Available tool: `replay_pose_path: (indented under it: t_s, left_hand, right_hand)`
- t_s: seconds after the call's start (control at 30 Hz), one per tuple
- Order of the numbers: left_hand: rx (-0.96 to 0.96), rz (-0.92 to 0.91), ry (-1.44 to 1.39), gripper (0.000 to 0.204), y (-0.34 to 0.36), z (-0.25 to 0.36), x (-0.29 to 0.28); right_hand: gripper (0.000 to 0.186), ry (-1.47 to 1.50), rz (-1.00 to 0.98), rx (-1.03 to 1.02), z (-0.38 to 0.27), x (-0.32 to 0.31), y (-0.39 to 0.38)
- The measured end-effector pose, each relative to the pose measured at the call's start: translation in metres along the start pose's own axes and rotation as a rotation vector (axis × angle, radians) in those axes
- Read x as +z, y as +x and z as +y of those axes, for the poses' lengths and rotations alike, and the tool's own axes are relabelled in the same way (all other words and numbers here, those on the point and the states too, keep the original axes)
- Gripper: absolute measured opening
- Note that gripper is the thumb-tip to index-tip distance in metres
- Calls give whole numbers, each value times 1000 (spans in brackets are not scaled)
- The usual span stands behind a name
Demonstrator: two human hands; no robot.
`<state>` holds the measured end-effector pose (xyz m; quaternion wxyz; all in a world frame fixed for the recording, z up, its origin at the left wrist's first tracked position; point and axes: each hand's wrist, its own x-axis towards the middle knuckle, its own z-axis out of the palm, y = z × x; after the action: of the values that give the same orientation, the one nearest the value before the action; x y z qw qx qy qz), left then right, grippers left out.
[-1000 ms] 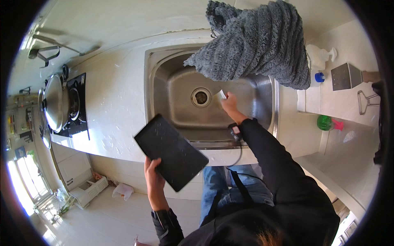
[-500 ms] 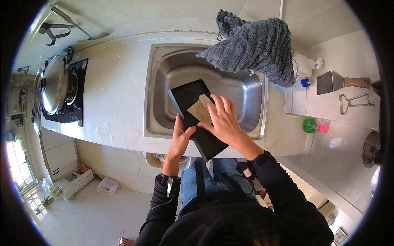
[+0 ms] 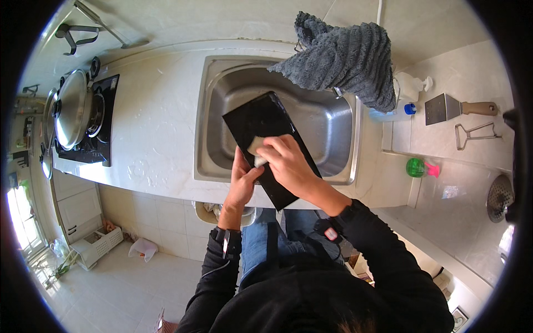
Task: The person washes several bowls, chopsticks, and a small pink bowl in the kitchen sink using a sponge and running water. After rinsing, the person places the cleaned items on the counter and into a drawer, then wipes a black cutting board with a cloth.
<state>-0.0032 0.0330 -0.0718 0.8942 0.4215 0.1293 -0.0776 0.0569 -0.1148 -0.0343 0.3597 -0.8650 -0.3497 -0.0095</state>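
Note:
A flat, black rectangular panel is held at a slant over the front of the steel sink. My left hand grips its left long edge, thumb on top and fingers hidden underneath. Bunched in the fingers of my right hand is a pale beige cloth, pressed against the panel's upper face near its middle. The panel looks glossy, with a few light specks near its far right edge.
A grey towel hangs over the sink's far right. To the right are a spray bottle, a scraper and a green bottle. A lidded pan stands on the stove at left. Below the counter edge sits a bin.
My right hand has moved left across the panel and bunched up the cloth, which lay flatter before. The panel has turned slightly, and its face now looks shinier.

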Motion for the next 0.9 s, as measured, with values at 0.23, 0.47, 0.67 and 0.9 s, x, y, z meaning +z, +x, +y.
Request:
replay_pose_path:
  t_s: [0.23, 0.47, 0.67, 0.9]
  left_hand:
    - [-35, -22, 23, 76, 1, -3, 2]
    - [-19, 0, -54, 78, 2, 4, 2]
    - [-182, 36, -323, 76, 7, 2, 2]
    - [-280, 77, -553, 61, 15, 5, 3]
  right_hand:
    - [44, -195, 204, 134, 25, 3, 39]
    - [46, -128, 69, 165, 12, -8, 19]
    - [39, -30, 139, 86, 20, 8, 47]
    - [42, -30, 38, 37, 10, -8, 30]
